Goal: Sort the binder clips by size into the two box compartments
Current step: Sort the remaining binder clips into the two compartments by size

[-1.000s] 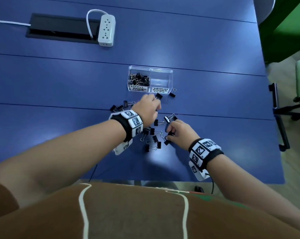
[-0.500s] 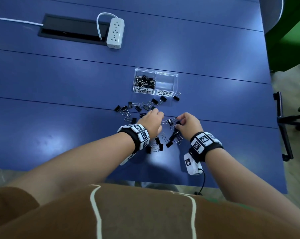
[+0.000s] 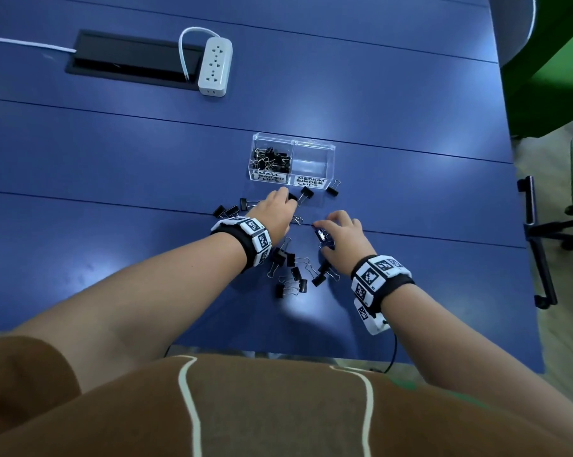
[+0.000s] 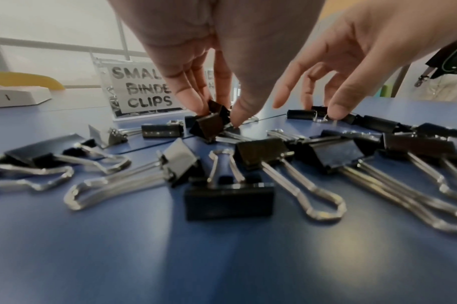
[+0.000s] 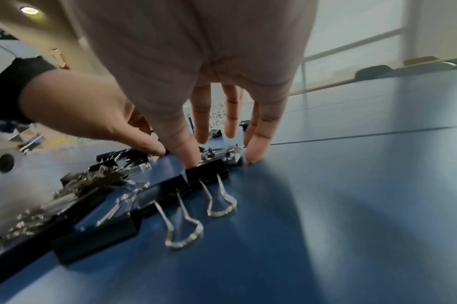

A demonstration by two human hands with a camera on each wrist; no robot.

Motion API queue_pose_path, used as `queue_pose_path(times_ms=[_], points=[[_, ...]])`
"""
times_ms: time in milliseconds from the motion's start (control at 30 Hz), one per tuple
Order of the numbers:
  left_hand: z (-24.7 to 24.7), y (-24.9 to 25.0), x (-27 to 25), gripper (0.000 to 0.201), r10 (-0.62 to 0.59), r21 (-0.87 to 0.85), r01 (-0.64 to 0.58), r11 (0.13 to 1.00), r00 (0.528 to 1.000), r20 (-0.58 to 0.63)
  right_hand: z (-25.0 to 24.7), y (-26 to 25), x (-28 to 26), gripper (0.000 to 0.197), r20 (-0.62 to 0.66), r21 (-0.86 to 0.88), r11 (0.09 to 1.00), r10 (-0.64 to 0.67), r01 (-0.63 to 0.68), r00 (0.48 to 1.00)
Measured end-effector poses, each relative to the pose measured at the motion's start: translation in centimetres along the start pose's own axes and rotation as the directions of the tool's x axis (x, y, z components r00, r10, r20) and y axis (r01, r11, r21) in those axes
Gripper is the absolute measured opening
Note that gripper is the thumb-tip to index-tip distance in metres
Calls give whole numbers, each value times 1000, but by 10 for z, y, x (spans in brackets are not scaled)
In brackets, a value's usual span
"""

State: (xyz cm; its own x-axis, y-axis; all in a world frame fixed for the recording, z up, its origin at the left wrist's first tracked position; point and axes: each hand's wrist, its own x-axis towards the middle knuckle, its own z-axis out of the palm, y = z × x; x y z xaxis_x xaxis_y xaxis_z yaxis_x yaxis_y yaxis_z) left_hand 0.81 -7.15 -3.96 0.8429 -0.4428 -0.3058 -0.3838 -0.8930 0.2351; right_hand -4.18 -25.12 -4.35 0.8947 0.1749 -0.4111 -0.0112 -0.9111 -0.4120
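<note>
The left hand [image 3: 273,214] pinches a black binder clip [image 4: 209,124] between thumb and fingertips, low on the table [image 3: 113,153] just near of the clear box [image 3: 293,148]. The right hand [image 3: 342,240], to its right and a little nearer, has its fingers spread and lowered onto the clips, the thumb tip pressing on one clip's body [image 5: 208,170]; it touches rather than grips, as far as the wrist view shows. Around and between both hands lie the loose clips [image 3: 291,275], scattered from the box front toward the near edge. The left compartment [image 3: 271,159], labelled for small clips, holds a heap of them, while the right compartment [image 3: 313,163], labelled medium, looks empty, so the small half seems largely done and the medium half not begun. Sizes of the loose clips are hard to judge from above, and the left fingers cover part of the label.
</note>
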Motion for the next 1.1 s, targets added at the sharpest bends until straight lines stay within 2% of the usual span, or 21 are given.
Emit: queue_pose_path(times_ms=[133,267,367,433,533,633,767,900,967,1033,1100], points=[[0,-1,1,19,39,33,-39,999,999,4,2,-2,7,36,61,-4,1000,-29,29,998],[1,-4,-1,23,34,17,-34,999,999,9,1,5,8,15,32,40,994,-99,98,995],[3,-5,-6,27,35,-40,-35,999,999,0,-3,5,11,11,15,110,986,-129,126,992],[5,-5,-9,27,38,-72,-37,997,999,2,-9,1,14,9,-26,195,977,-82,86,996],[6,-5,-14,26,2,-173,-2,985,1000,-1,-28,-9,28,12,-131,372,928,61,-8,989],[3,-6,-16,25,-44,-273,39,961,999,-10,-58,-23,52,14,-239,467,884,88,35,967],[-6,-6,-16,24,-72,-367,42,929,995,-68,-82,-41,87,17,-308,457,887,79,74,948],[-24,-5,-6,19,-106,-444,34,896,985,-138,-82,-49,103,5,-235,273,959,-6,72,972],[-38,-4,4,22,-113,-452,24,892,979,-171,-81,-44,104,8,-239,232,970,-9,67,971],[-52,-4,15,25,-104,-430,6,903,973,-204,-83,-34,102,10,-312,284,957,44,49,949],[-66,-5,29,23,-93,-412,-16,911,966,-242,-82,-20,98,14,-362,343,939,159,-27,919]])
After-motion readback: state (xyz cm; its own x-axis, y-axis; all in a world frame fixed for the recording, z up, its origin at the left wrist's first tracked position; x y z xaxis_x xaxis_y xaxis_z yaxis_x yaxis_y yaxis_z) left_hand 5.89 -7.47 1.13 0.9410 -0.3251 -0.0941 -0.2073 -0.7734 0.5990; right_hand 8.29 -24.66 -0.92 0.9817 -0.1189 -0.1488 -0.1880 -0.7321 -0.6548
